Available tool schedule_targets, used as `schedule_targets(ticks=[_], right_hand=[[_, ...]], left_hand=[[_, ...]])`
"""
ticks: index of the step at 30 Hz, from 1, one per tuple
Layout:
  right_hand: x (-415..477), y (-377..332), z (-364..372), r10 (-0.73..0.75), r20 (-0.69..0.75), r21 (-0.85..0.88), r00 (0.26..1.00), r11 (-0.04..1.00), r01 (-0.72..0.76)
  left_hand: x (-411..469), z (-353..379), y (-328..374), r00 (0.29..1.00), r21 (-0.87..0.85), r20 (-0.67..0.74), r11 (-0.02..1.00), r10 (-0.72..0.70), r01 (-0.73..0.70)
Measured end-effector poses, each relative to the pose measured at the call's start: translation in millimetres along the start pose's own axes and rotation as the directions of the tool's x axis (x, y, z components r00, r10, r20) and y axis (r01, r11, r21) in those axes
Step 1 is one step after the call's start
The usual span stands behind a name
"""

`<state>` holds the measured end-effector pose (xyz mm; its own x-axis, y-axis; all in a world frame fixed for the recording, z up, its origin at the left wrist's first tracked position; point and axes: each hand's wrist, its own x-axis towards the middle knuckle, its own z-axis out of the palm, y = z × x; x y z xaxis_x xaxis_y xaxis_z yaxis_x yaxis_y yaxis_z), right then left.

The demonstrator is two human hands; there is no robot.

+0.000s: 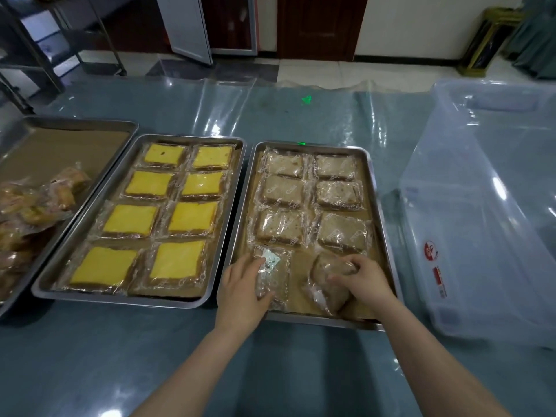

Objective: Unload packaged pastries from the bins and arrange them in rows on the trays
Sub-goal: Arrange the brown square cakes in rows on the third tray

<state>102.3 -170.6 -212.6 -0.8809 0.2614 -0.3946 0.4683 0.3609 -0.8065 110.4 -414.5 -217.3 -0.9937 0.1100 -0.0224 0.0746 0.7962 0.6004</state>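
Blue table: hands gripping packets on tray.

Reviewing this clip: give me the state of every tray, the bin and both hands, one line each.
Middle tray: full, eight yellow-topped packs in two columns.
Right tray: six brown packs set in rows, front row being placed.
Left tray: partly in view, loose pile of packs.
Clear bin: looks empty.
Left hand: on front-left pack.
Right hand: gripping front-right pack, tilted.
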Motion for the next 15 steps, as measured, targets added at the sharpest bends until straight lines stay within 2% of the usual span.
schedule_targets(ticks=[2,3,7,12,14,15], right_hand=[[-3.5,-3.1,-6.3,0.013,-0.075,0.242,0.997,0.97,0.006],[-7.0,-5.5,-7.5,0.017,-0.076,0.331,0.997,0.944,0.009],[-26.2,-17.7,1.2,-0.018,0.044,0.62,0.999,0.785,-0.013],[-38.5,-23.2,2.4,-0.075,0.112,0.777,0.991,0.628,-0.04],[-40.8,-21.4,-1.7,-0.084,0.118,0.771,0.99,0.635,-0.038],[-41.9,-20.7,-3.6,-0.087,0.114,0.758,0.99,0.651,-0.03]], left_hand=[[-2.0,-2.8,12.7,0.999,-0.064,-0.01,0.997,0.035,-0.035],[-1.7,-4.5,21.3,1.0,-0.151,0.012,0.988,0.022,-0.02],[5.8,-9.4,53.9,0.98,-0.485,0.185,0.86,-0.078,0.16],[13.4,-13.3,65.4,0.951,-0.652,0.24,0.693,-0.195,0.307],[13.3,-14.2,67.6,0.938,-0.739,0.267,0.578,-0.22,0.346],[13.6,-14.3,69.1,0.935,-0.756,0.271,0.551,-0.23,0.354]])
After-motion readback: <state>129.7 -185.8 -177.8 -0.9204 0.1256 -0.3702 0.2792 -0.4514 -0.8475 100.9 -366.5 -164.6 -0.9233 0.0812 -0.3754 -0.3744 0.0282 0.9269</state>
